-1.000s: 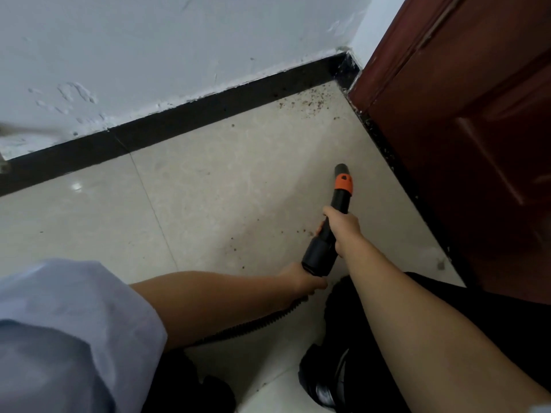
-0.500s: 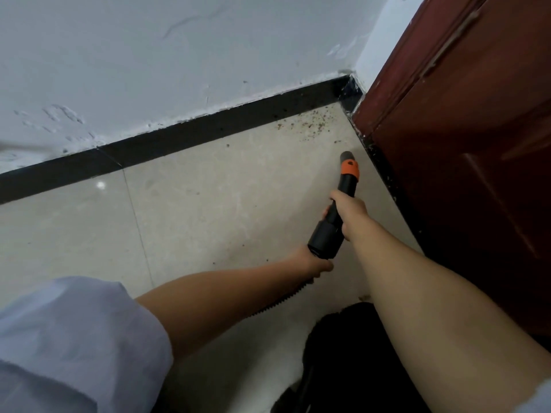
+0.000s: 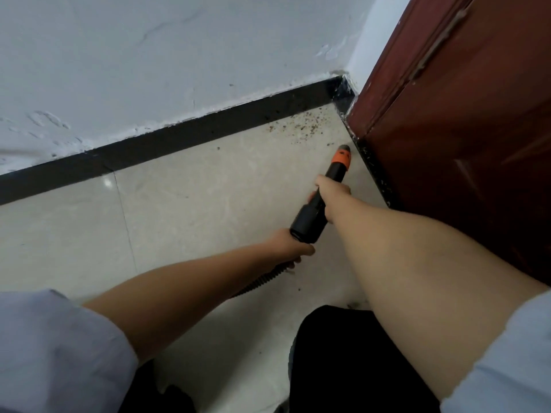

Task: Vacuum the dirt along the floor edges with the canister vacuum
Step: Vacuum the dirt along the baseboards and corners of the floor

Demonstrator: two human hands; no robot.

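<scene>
The left hand grips the hose to feed slack. The right hand wraps the nozzle, aiming its tip beside the door, near the corner dirt.

Both forearms are bare from the elbow down. The left arm wears a pale blue-grey sleeve, loose and pushed up above the elbow, its cuff edge rumpled into soft folds. The right sleeve is the same pale cloth, ending near the elbow. Black trousers cover the legs, plain and without visible markings
</scene>
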